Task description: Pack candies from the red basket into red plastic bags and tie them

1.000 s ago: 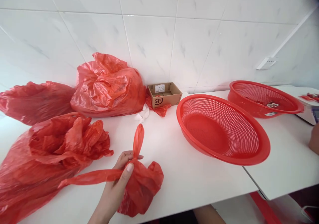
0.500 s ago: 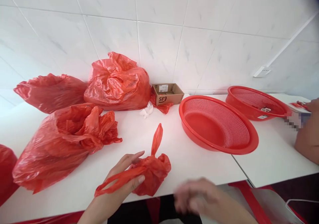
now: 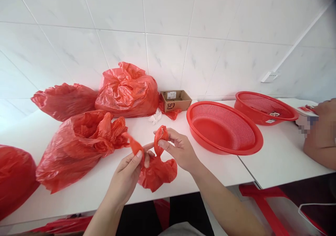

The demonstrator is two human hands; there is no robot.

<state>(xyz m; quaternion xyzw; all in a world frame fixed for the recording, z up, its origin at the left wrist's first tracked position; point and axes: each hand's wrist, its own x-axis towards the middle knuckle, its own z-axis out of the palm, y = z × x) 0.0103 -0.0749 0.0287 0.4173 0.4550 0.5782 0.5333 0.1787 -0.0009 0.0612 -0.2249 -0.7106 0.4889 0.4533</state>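
Observation:
A small red plastic bag rests near the front edge of the white table, its top gathered. My left hand pinches one of its handles between thumb and fingers, and the handle's end sticks out to the upper left. The other handle, standing up from the bag, is gripped by my right hand. What the bag contains is hidden by the plastic. To the left of my hands lies a large red plastic bag, crumpled at its mouth.
More full red bags stand along the tiled wall and at far left. Behind my hands are a small cardboard box and crumpled white tissue. Two red baskets sit to the right. Another person's arm shows at far right.
My right hand has come up from below the table edge and taken one bag handle. My left hand, formerly threaded through the other handle, now pinches it.

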